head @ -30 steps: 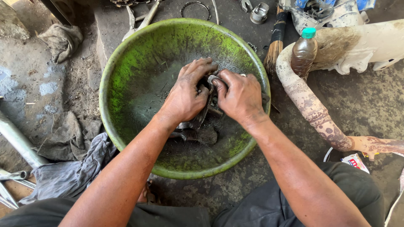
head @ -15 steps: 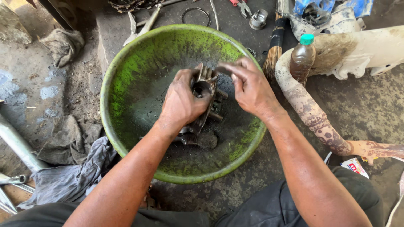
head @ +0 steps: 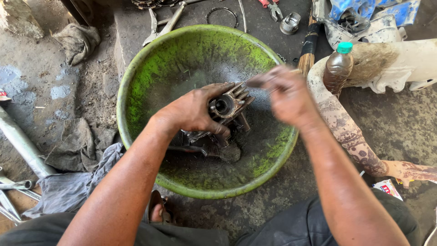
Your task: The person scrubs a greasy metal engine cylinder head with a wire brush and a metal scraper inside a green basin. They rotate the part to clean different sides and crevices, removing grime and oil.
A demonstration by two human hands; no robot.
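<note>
Crowding the frame's top and right are pliers (head: 160,23), a broom (head: 308,48), a brown bottle (head: 337,68) and a rusty exhaust pipe (head: 339,120). The left hand (head: 193,110) wraps a finned engine part (head: 227,108) mid-frame inside the green basin (head: 136,82); the blurred right hand (head: 289,94) seemingly pinches a thin tool beside it.

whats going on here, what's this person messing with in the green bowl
A person crouches over a grimy green basin on a workshop floor. Their left hand grips a dirty finned metal engine part with a round opening, holding it over the basin. The right hand, blurred with motion, holds a thin tool at the part's edge. A brush lies in the basin; a brown bottle and rags sit nearby.
</note>
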